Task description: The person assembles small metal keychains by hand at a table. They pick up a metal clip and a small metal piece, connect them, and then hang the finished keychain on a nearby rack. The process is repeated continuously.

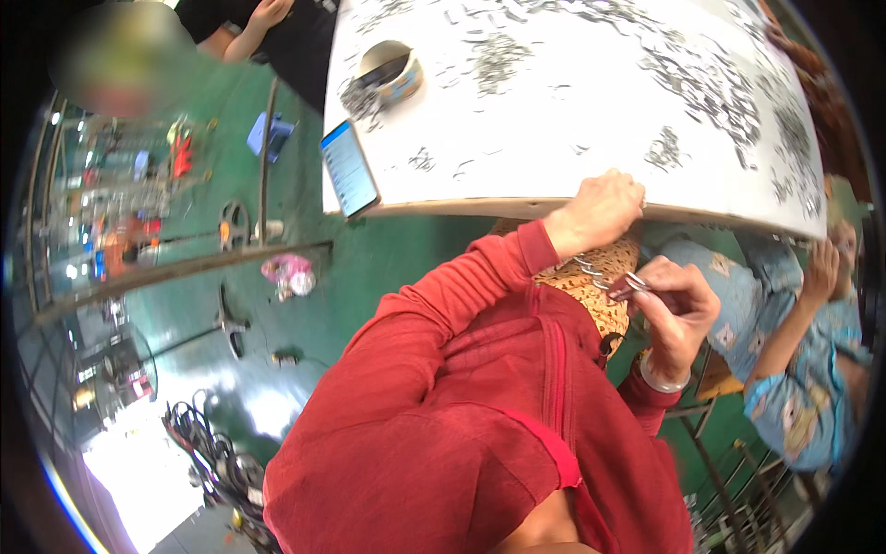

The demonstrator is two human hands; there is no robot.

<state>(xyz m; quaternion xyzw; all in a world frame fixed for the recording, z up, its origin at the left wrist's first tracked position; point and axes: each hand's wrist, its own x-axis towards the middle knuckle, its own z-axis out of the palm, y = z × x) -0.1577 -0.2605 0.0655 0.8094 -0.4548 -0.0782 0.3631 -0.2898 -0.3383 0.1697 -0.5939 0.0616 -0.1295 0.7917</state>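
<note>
At the near edge of the white table (517, 166), my left hand (604, 210) is closed with its fingers curled together; whatever they may hold is hidden. My right hand (681, 309) is raised over my lap, pinching a small shiny metal piece (635, 282) between thumb and fingers. Several similar curved metal pieces (587, 268) lie on the yellow patterned cloth (600, 309) on my lap. Across the tabletop are scattered small grey metal pieces (498, 60), and a small pile (663, 150) of them sits beyond my left hand.
A round tub (402, 85) with dark contents stands at the table's left, near a phone (351, 168) lying by the edge. A person in blue patterned clothes (798, 406) sits at the right; another person's arm (247, 39) shows at upper left. Metal rails (185, 275) cross the green floor.
</note>
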